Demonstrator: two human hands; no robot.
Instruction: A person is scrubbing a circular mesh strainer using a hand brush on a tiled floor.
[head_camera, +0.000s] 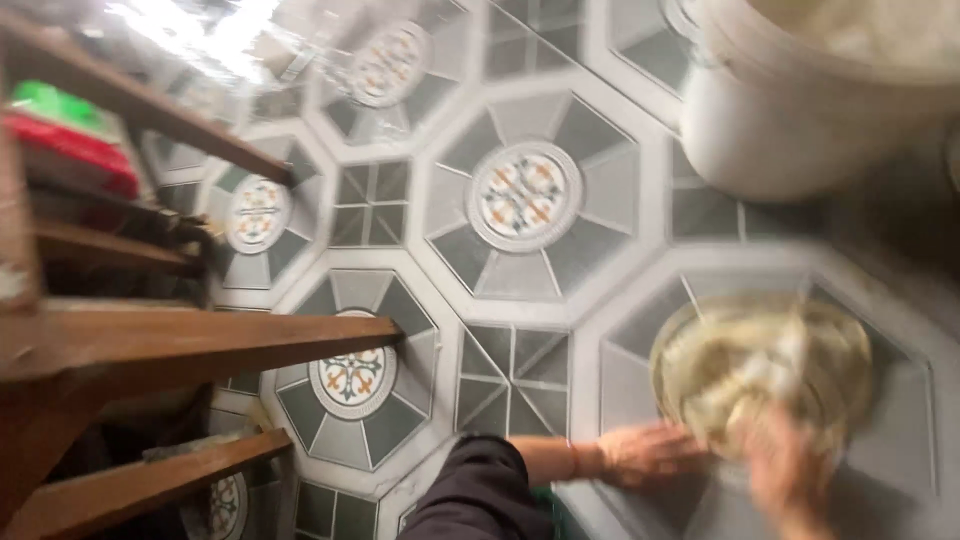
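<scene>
While motion blur hides the fingers, I see my left hand (650, 455) and right hand (785, 470) touching the near rim of the round bowl (760, 375), lower right of frame; grip unclear.

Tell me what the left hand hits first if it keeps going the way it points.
Probably the glass bowl: the left hand points right at its near rim and seems to touch it already, though blur hides the contact.
</scene>
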